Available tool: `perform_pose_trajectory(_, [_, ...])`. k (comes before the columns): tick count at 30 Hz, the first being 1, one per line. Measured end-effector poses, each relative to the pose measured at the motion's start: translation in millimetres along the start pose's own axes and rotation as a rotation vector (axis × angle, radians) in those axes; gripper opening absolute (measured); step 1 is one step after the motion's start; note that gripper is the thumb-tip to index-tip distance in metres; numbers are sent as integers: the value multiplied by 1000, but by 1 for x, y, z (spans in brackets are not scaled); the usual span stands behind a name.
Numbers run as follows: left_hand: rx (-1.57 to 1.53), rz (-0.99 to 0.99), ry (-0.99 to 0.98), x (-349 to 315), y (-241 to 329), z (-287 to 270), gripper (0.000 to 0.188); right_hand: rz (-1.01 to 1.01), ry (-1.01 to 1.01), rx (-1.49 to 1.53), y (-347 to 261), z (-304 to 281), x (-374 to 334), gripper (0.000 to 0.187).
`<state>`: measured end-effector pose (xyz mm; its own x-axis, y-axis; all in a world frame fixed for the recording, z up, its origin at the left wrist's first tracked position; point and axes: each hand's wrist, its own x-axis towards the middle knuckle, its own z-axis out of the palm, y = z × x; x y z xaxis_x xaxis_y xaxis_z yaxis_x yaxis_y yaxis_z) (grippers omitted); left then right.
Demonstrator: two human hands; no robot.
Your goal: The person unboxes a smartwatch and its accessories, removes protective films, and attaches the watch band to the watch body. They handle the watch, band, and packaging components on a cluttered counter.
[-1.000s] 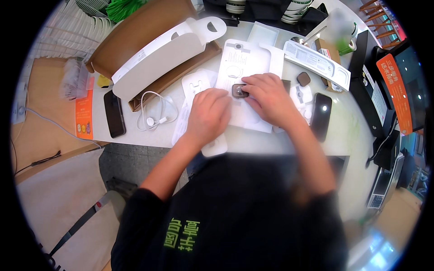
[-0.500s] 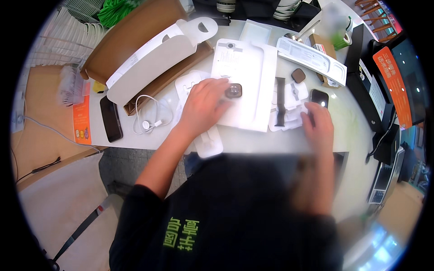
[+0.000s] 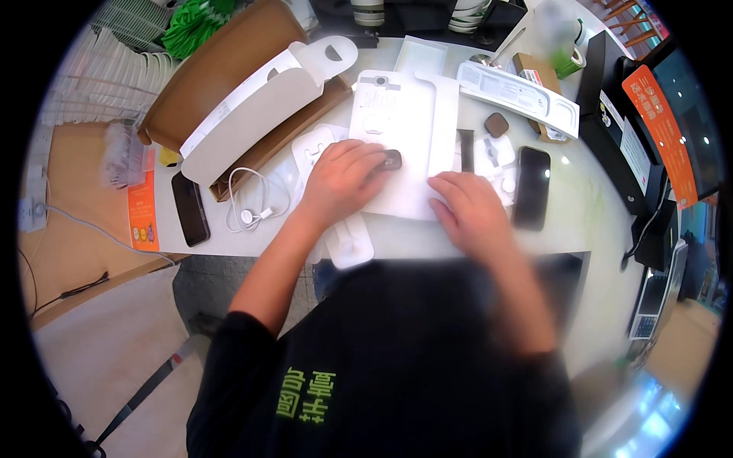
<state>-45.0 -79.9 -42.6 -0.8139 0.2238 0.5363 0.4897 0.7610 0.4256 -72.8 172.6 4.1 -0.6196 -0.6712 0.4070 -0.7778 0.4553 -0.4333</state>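
My left hand (image 3: 340,182) is closed with its fingertips on a small dark square watch case (image 3: 392,159), which lies on a white open packaging sheet (image 3: 416,187). At the sheet's lower right edge is my right hand (image 3: 475,215), thumb apart from its fingers and nothing visible in its grasp. Just beyond it a dark watch strap (image 3: 467,149) shows in part, the rest hidden behind the hand. White paper inserts (image 3: 495,153) lie beside the strap. To the right of them rests a black phone (image 3: 532,188).
A brown cardboard box (image 3: 229,72) with a white sleeve (image 3: 252,126) stands at the back left. Near it lie a coiled white charging cable (image 3: 248,217) and another phone (image 3: 190,209). A brown rounded square (image 3: 496,124) and a long white tray (image 3: 519,99) are at the back right.
My right hand has moved left, from the inserts and phone to the white sheet's edge, uncovering more of the phone. My left hand stays at the watch case, its fingers now covering more of it.
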Motion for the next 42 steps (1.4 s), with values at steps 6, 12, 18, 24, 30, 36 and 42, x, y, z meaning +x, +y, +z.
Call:
perform_pose_trajectory(6, [-50,31,20,1,-7,-1,32,53,9,4,-1,40,38,30])
perform_pose_trajectory(12, [-107,11,42,-2,-14,1,33,38,-17,-16,8,53,45,18])
perform_pose_trajectory(18, [-154,-45,68,-4,-16,3,35,42,5,-7,6,55,46,19])
perform_pose_trajectory(24, [-179,-55,63,-5,-20,2,35,24,-3,-9,4,55,48,21])
perform_pose_trajectory(30, [-218,-68,54,-4,-21,1,36,11,9,-7,6,57,48,22])
perform_pose_trajectory(36, [-215,-71,41,-3,-20,-1,38,13,23,-3,6,57,48,23])
perform_pose_trajectory(42, [-209,-74,35,-4,-20,0,39,12,27,7,6,59,47,24])
